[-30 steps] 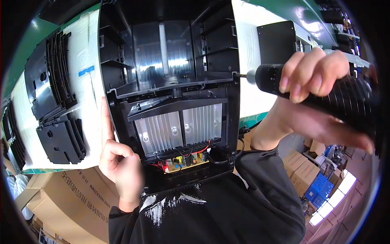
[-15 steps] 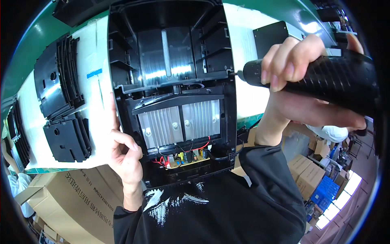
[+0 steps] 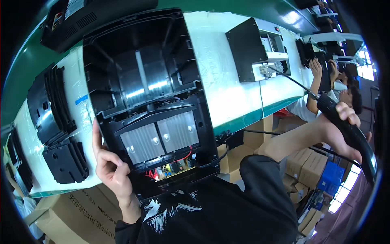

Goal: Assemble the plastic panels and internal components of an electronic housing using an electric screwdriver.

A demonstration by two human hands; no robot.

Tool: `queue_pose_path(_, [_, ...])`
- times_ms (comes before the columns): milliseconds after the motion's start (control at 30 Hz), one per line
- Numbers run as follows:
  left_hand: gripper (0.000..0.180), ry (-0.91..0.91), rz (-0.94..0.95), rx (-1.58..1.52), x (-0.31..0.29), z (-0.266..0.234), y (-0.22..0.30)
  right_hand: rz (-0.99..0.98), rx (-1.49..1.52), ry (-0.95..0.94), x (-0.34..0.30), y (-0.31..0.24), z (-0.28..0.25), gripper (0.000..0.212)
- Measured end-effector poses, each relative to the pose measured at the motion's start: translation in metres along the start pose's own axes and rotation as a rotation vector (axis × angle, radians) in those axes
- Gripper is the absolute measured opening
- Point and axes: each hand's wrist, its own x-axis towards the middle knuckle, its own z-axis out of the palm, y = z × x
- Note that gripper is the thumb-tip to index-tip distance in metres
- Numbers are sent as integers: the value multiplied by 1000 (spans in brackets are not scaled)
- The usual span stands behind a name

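Observation:
My right hand (image 3: 345,130) grips a black electric screwdriver (image 3: 327,106), held out to the right. Its long thin bit reaches the small metal front of a screw dispenser (image 3: 243,53), a box with a black side panel. In front of me lies a large black plastic housing (image 3: 203,122) with two finned metal plates (image 3: 176,128) and a circuit board (image 3: 178,173) with red and black wires. Beside the housing's lower left edge is my left hand (image 3: 113,175). Its index finger stretches along the edge; the other fingers curl toward the thumb, and anything between them is hidden.
Stacks of black plastic panels (image 3: 65,162) lie at the left. Another black housing (image 3: 93,22) stands at the far left. Cardboard boxes (image 3: 77,215) are below the table's near edge. A co-worker's hand (image 3: 315,68) is at the far right. A black cable (image 3: 260,131) runs along my right forearm.
My right hand has carried the screwdriver from the housing's right edge out to the right, its bit now at the dispenser. The view has turned right; my left hand stays beside the housing.

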Motion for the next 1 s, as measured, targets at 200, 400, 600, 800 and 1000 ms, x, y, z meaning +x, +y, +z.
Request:
queue_pose_path(200, [17, -7, -25, 99, 1, -1, 1, 232, -267, 237, -25, 14, -24, 89])
queue_pose_path(400, [21, 1, -93, 168, 0, 4, 9, 203, -204, 343, -37, 32, -35, 91])
queue_pose_path(600, [21, 76, -193, 168, -1, 12, 15, 357, -106, 114, -27, 50, -45, 89])
queue_pose_path(800, [23, 90, -241, 122, -1, 7, 14, 646, -77, 224, 18, 96, -15, 66])
queue_pose_path(1000, [21, -66, -98, 6, 15, -14, 0, 430, -506, 232, 24, 104, 74, 37])
